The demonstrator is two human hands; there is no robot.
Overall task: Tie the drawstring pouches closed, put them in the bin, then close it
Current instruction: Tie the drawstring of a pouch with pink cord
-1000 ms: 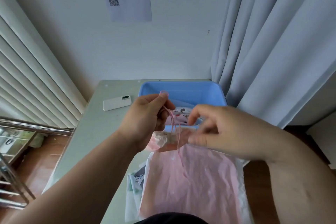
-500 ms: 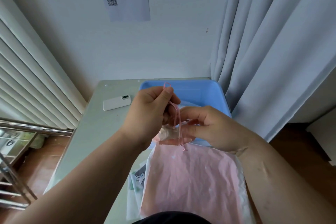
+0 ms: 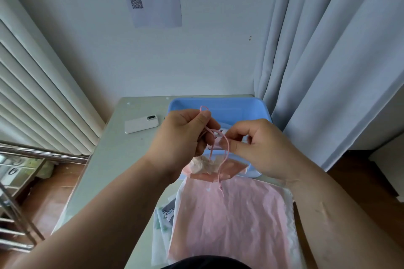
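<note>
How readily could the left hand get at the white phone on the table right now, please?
Probably yes, once freed: the left hand pinches the pink drawstring, so it must let go first. The white phone lies close beside it on the table, nothing between them.

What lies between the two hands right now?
In the head view, the pink drawstring runs from the left hand to the right hand, both pinching it, above the gathered mouth of the pink pouch.
</note>
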